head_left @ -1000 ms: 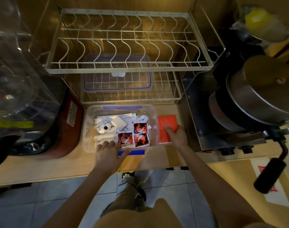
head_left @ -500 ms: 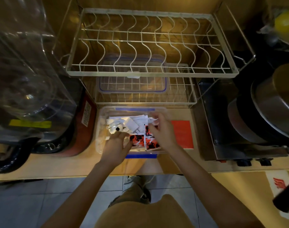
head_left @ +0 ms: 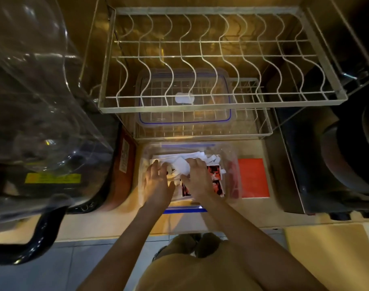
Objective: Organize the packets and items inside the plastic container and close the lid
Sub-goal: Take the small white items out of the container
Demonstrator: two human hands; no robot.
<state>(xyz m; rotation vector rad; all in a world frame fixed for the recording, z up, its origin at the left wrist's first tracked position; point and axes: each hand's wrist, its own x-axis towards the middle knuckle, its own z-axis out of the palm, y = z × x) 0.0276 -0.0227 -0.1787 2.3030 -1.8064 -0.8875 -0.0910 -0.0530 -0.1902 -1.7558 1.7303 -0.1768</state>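
A clear plastic container (head_left: 232,156) with blue clips sits on the wooden counter, lid off. Inside lie white packets (head_left: 200,155) at the back and red-and-black packets (head_left: 216,175) at the right front. Both my hands are inside it. My left hand (head_left: 158,181) lies palm down over the left side, fingers spread. My right hand (head_left: 197,177) presses on the packets in the middle, with a white packet (head_left: 182,166) under its fingers. The clear lid (head_left: 184,97) with a blue seal rests on the lower wire shelf behind the container.
A red packet (head_left: 253,178) lies flat on the counter right of the container. A two-tier wire dish rack (head_left: 211,59) stands over the back. A large clear jug (head_left: 32,91) is at left, a metal stove with a pot (head_left: 347,154) at right.
The camera has moved closer. My right hand went from the red packet on the counter into the container. My left hand slid from the front rim onto the packets.
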